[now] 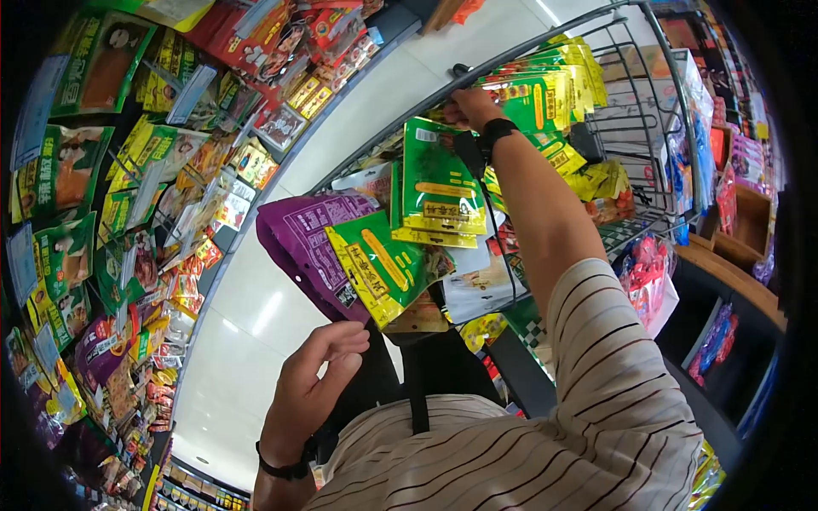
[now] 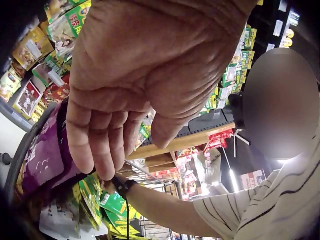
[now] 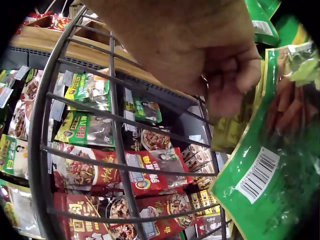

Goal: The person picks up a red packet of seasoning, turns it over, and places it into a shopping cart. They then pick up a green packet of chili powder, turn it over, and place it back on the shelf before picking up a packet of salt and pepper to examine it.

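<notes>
My right hand (image 1: 474, 109) reaches into a wire shopping cart (image 1: 692, 128). In the right wrist view its curled fingers (image 3: 227, 97) grip the edge of a yellow-edged spice packet (image 3: 225, 134), beside a green packet with a barcode (image 3: 262, 175). Several green-and-yellow spice packets (image 1: 439, 175) lie stacked in the cart's near part, with more packets (image 1: 545, 98) fanned out beyond the right wrist. My left hand (image 1: 315, 383) hangs loosely, fingers relaxed and holding nothing, just below a tilted green-and-yellow packet (image 1: 383, 264) and a purple bag (image 1: 311, 243).
Shelves of hanging packets (image 1: 128, 221) line the left side, across a strip of pale tiled floor (image 1: 230, 341). A wooden-edged display (image 1: 737, 277) stands to the right of the cart. White packages (image 1: 486, 285) lie under the spice packets.
</notes>
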Demonstrator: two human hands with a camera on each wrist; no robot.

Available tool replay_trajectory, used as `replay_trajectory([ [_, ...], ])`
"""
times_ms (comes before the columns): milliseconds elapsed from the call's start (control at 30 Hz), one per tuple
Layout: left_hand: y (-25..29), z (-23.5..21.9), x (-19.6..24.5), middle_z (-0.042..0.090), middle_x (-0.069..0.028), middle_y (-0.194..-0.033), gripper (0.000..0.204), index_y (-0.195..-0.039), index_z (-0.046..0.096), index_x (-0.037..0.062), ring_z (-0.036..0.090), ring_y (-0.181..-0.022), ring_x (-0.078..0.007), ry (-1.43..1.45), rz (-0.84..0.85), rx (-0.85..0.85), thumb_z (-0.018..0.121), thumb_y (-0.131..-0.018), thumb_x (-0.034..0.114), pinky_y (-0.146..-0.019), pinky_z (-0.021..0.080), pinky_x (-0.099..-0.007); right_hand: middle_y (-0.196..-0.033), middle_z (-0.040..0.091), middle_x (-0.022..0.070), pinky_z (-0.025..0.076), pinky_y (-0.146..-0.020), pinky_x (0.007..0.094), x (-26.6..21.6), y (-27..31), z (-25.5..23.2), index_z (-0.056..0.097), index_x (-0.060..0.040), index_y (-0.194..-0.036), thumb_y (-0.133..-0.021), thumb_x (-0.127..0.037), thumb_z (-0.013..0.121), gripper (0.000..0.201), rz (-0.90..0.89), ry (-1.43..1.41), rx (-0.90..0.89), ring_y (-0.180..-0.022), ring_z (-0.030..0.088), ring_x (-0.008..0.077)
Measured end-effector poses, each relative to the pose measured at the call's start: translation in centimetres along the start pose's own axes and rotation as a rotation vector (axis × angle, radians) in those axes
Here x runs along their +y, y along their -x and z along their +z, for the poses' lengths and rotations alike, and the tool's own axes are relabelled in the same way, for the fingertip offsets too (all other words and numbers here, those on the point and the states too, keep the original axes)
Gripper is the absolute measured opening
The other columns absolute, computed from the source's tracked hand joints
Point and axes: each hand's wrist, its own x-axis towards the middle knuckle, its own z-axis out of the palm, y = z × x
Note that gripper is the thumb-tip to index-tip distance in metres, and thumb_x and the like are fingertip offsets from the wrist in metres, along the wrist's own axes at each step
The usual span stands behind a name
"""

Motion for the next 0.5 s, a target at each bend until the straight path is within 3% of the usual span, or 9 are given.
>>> replay_trajectory([
  [200,-0.2,0.1,0.3,0.065,-0.0193,-0.118,0.033,-0.129,0.052,-0.0067,0.065,-0.111,-0.0240,-0.028,0.000,-0.012,0.050,-0.099,0.006,-0.098,0.049,-0.0355,-0.093,0.073,0.0090,0.053,-0.061,0.0313,0.8,-1.2,-0.6,0.065,-0.0054,-0.099,-0.097,-0.027,0.055,0.024,-0.045,-0.009,-0.005,-0.078,0.071,0.0184],
  [333,-0.1,0.2,0.0,0.065,-0.0190,-0.118,0.032,-0.129,0.052,-0.0065,0.065,-0.110,-0.0238,-0.056,0.014,-0.007,0.050,-0.100,0.007,-0.097,0.050,-0.0350,-0.077,0.065,0.0053,0.048,-0.055,0.0317,0.9,-1.0,-0.9,0.063,-0.0045,-0.087,-0.093,-0.016,0.058,0.014,-0.008,-0.275,0.003,-0.066,0.063,0.0147],
  [367,-0.1,0.2,0.0,0.065,-0.0189,-0.118,0.032,-0.129,0.052,-0.0063,0.065,-0.110,-0.0237,-0.060,0.024,-0.006,0.050,-0.100,0.007,-0.097,0.050,-0.0348,-0.076,0.064,0.0029,0.045,-0.054,0.0318,0.7,-0.8,-1.1,0.060,-0.0068,-0.085,-0.092,-0.016,0.059,0.012,0.027,-0.295,-0.020,-0.060,0.058,0.0135],
  [500,0.2,0.9,0.3,0.065,-0.0180,-0.118,0.032,-0.129,0.053,-0.0053,0.065,-0.109,-0.0231,-0.058,0.049,0.016,0.052,-0.100,0.007,-0.097,0.049,-0.0343,-0.076,0.064,0.0015,0.048,-0.059,0.0299,-0.2,2.4,-2.9,0.057,-0.0100,-0.088,-0.094,-0.018,0.057,0.010,-0.005,-0.352,-0.150,-0.063,0.061,0.0127],
])
